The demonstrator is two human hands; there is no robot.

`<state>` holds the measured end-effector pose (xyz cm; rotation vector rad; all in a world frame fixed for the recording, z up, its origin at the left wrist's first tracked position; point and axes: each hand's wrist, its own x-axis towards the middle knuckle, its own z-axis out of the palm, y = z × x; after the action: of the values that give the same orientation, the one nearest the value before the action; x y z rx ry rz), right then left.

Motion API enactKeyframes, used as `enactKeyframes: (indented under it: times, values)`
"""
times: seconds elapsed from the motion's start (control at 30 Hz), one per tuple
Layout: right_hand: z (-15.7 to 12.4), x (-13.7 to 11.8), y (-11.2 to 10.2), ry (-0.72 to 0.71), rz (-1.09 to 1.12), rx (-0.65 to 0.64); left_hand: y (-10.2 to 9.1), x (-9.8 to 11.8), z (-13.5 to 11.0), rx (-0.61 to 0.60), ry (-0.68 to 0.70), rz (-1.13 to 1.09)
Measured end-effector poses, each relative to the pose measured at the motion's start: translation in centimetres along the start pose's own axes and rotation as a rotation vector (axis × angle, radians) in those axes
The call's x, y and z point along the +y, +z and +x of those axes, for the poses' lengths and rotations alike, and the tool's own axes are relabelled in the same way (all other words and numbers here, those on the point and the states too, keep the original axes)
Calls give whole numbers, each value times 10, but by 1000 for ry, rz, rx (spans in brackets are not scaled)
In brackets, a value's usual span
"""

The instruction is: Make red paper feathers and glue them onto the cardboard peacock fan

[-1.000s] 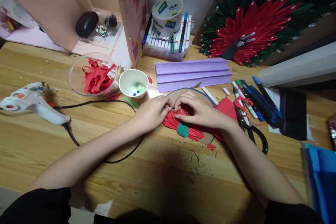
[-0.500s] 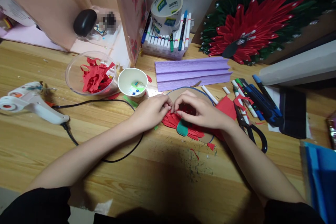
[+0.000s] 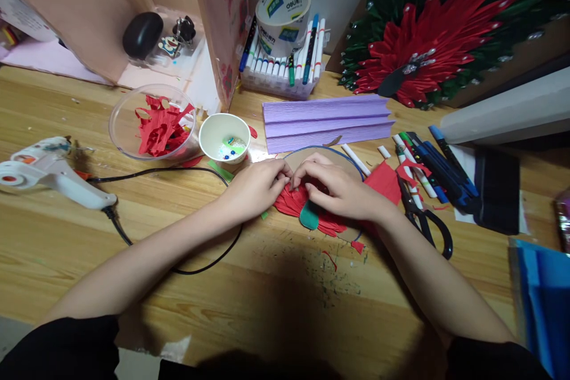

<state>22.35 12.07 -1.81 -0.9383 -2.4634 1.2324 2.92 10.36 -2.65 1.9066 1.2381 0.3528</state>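
Note:
A round cardboard disc (image 3: 342, 158) with a blue edge lies on the table under my hands. Layered red crepe paper petals (image 3: 289, 202) cover part of it, with a rounded dark green paper piece (image 3: 309, 215) at their lower side. My left hand (image 3: 260, 187) is closed at the petals' left end, its thumb and forefinger pinching the red paper. Fingertips almost touching it, my right hand (image 3: 338, 190) arches over the petals with its fingers curled in a pinch; what they hold is hidden. Red paper (image 3: 383, 183) lies beside my right wrist.
A hot glue gun (image 3: 53, 172) lies at left, its cord looping near my left forearm. A paper cup (image 3: 209, 139) with beads and a plastic bowl (image 3: 116, 130) of red scraps stand behind. Black-handled scissors (image 3: 439, 228), markers and purple crepe paper (image 3: 325, 123) lie around the disc.
My right thumb and curled fingers have shifted slightly over the petals. My left hand stays almost still, and the things on the table have not moved.

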Motion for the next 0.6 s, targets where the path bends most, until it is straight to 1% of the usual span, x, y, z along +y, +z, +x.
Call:
enactKeyframes:
  times: [0.2,0.43,0.6]
  values:
    - [0,1,0,-13,-6,13,-1,0,-1,-4,4,19]
    - [-3,2,-7,2,-50,96,0,-1,-1,-5,28,8]
    - [-7,0,-10,-34,-12,42,1,-2,0,-7,6,-1]
